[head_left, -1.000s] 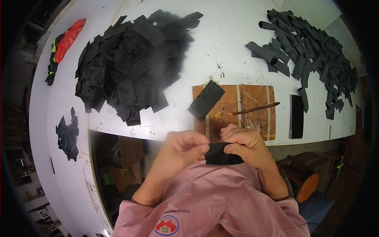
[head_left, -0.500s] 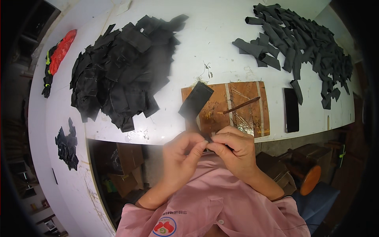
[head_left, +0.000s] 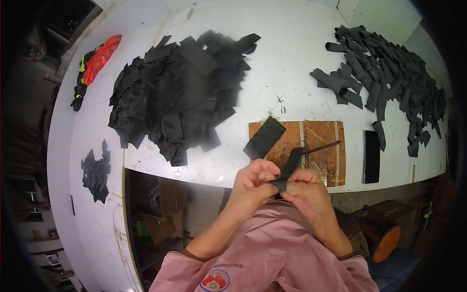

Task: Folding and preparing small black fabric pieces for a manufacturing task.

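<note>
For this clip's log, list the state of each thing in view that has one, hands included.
Left hand: pinching black fabric
Right hand: pinching the same fabric
Black fabric: bunched at the fingers, far end extending over the board
Flat black piece: lying partly on the board
Board: flat, taped, worn
Pointed stick: lying, partly hidden
Phone-like slab: flat, dark
Left pile: heaped
Right pile: heaped, some pieces tubular

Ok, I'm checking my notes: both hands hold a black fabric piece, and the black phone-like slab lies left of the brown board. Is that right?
Not quite: the head view shows the black phone-like slab lying to the right of the brown board. The left hand and right hand do hold a black fabric piece.
</note>
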`<state>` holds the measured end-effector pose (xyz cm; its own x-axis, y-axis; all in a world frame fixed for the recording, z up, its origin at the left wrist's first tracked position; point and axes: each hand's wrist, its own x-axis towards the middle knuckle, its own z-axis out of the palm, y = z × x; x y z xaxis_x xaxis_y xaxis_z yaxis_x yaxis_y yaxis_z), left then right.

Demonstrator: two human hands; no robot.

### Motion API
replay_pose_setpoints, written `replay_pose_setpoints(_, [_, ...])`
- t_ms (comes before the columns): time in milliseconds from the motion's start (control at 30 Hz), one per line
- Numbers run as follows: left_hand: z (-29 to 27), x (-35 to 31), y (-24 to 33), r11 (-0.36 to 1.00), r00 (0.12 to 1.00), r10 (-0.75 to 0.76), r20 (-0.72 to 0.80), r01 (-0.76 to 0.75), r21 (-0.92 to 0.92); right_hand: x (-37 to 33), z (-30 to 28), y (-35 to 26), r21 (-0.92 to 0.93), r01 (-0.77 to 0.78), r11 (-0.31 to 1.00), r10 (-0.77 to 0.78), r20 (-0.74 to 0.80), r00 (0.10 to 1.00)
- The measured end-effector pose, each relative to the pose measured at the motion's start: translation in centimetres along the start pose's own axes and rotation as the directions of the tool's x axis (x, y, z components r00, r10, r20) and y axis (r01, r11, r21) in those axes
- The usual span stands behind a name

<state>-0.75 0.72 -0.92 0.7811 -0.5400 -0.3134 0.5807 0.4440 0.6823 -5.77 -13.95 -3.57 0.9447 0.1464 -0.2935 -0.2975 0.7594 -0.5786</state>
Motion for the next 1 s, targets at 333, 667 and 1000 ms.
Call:
replay_pose_setpoints(333, [0.3,1.0,-0.4,0.969,0.993,0.089,0.081,-0.105,0.225,0.3,-0.2,-0.1,-0.235,0.103,0.966,-0.122,-0.066,0.99])
replay_pose_setpoints(667, [3.5,-1.1,1.1,0.813,0.955,0.162,0.249,-0.272,0.514,-1.3,1.4,-3.4,-0.516,0.428,0.741,-0.453,0.085,0.887])
replay_pose_setpoints(1000, [7.9,2.6,5.4,0.676,0.696,0.017,0.718,0.521,-0.521,-1.5,6.7,-11.8,-0.689,0.441,0.574,-0.449,0.185,0.874])
